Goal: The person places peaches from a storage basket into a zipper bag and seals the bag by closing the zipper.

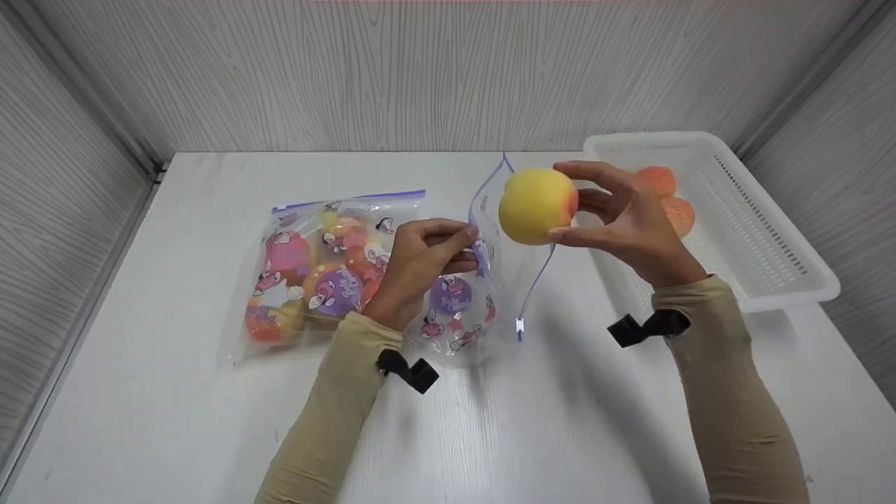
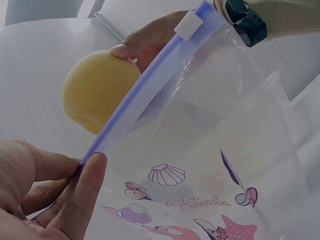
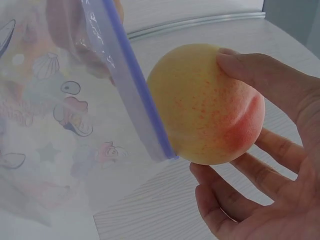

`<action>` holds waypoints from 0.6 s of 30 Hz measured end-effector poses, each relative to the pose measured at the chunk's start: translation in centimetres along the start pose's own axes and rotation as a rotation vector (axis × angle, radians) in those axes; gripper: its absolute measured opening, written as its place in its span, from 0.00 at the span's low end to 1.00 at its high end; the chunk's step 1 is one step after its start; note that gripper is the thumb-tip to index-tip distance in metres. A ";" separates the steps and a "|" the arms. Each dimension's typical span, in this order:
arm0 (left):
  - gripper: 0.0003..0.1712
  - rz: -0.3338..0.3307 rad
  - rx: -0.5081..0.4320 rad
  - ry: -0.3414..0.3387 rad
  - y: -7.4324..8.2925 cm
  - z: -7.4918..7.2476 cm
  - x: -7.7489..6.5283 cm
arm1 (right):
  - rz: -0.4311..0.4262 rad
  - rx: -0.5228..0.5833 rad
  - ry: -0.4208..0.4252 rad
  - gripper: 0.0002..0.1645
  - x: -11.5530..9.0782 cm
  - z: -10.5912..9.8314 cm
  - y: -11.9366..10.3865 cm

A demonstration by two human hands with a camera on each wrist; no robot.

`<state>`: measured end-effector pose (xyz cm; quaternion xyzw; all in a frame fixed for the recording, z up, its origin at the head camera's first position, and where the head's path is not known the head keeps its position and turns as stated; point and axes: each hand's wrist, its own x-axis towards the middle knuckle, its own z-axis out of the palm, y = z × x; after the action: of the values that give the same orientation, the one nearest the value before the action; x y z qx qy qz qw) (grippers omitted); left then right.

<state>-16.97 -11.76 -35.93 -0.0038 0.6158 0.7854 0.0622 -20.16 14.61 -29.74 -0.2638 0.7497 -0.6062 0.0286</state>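
My left hand (image 1: 430,262) pinches the purple zip edge of a clear printed slider bag (image 1: 455,315), whose mouth gapes toward the right. In the left wrist view the white slider (image 2: 189,25) sits near one end of the zip. A yellow peach (image 1: 535,206) with a red blush is gripped between the thumb and fingers of my right hand (image 1: 630,224). It is held up at the bag's mouth, and in the right wrist view the zip edge overlaps the side of the peach (image 3: 205,105).
A second printed zip bag (image 1: 315,273), filled with several colourful fruits, lies on the white table (image 1: 175,420) at left. The white plastic basket (image 1: 756,231) at right contains two orange-red fruits (image 1: 675,213). Grey wood-grain panels (image 1: 364,77) enclose the back and sides.
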 end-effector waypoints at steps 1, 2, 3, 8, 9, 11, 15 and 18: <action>0.11 0.000 -0.001 -0.001 0.0 0.0 0.0 | -0.006 -0.009 -0.001 0.43 0.0 0.0 0.0; 0.11 0.000 0.000 -0.001 0.0 0.0 0.0 | -0.013 -0.021 -0.001 0.43 0.0 0.0 0.1; 0.11 0.002 0.001 -0.002 0.0 0.0 0.0 | -0.019 -0.035 -0.003 0.43 0.0 0.1 0.1; 0.11 0.006 0.009 -0.006 0.0 0.0 0.1 | -0.052 -0.119 -0.011 0.43 0.1 0.3 0.3; 0.11 0.007 0.009 -0.006 0.0 0.0 0.1 | -0.065 -0.147 -0.011 0.43 0.2 0.3 0.4; 0.11 0.005 0.009 -0.004 0.0 0.0 0.0 | -0.094 -0.207 -0.008 0.43 0.3 0.4 0.5; 0.11 -0.005 0.012 0.003 0.1 0.1 0.0 | -0.112 -0.338 0.007 0.43 0.4 0.4 0.8; 0.11 -0.007 0.017 0.006 0.1 0.1 0.0 | -0.094 -0.392 0.004 0.44 0.4 0.5 0.9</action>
<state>-16.95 -11.72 -35.81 -0.0075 0.6226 0.7800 0.0632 -20.68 14.13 -30.57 -0.2979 0.8403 -0.4497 -0.0529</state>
